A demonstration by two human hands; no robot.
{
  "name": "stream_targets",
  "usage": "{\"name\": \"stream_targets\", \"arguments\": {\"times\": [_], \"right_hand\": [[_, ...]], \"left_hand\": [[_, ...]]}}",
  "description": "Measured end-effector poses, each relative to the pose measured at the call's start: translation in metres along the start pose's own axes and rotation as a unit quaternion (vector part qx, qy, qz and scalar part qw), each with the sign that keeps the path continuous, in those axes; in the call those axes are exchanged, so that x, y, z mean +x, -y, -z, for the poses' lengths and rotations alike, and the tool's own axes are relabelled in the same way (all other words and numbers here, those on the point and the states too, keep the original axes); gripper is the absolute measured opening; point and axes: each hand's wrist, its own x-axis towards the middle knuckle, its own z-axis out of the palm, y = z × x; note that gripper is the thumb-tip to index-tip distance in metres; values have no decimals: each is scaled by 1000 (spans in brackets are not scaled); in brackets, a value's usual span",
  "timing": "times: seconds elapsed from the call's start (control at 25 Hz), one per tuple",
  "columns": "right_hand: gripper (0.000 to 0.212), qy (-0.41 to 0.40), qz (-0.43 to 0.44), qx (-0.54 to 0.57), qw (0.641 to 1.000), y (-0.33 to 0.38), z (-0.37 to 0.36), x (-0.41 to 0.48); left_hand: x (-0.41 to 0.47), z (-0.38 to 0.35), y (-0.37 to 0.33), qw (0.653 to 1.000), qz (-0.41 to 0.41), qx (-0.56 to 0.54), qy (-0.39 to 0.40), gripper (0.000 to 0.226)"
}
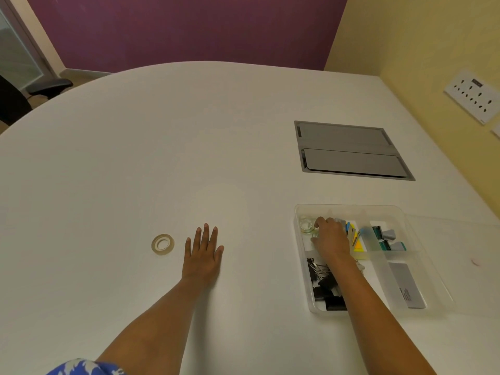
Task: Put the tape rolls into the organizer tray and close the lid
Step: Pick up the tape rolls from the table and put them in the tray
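A clear tape roll (162, 244) lies flat on the white table, just left of my left hand (203, 255), which rests palm-down with fingers spread and holds nothing. The clear organizer tray (349, 206) sits at the right. One tape roll (306, 226) lies in its far-left compartment. My right hand (332, 238) reaches into that same compartment, fingers curled down around a second clear tape roll (313, 234), which is mostly hidden under the hand. The tray's transparent lid (465, 266) lies open flat to the tray's right.
The tray's other compartments hold black binder clips (324, 289), coloured sticky tabs (354, 236), teal-and-grey clips (387, 239) and a grey card (407, 285). A grey cable hatch (349, 150) is set into the table behind the tray. A yellow wall with sockets (473, 96) stands at the right.
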Motion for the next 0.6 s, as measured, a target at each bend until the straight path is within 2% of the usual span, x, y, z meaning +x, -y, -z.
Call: {"name": "stream_targets", "arguments": {"times": [0.36,0.48,0.6], "right_hand": [[39,0,-20,-38,999,1,1,2],[37,-44,-16,-1,999,15,14,-1],[33,-82,31,88,992,51,34,-8]], "left_hand": [[0,0,0,1000,-1,1,6,89],[0,-2,1,1000,-3,-3,-4,87],[-2,-3,1,1000,-7,-8,-21,85]]}}
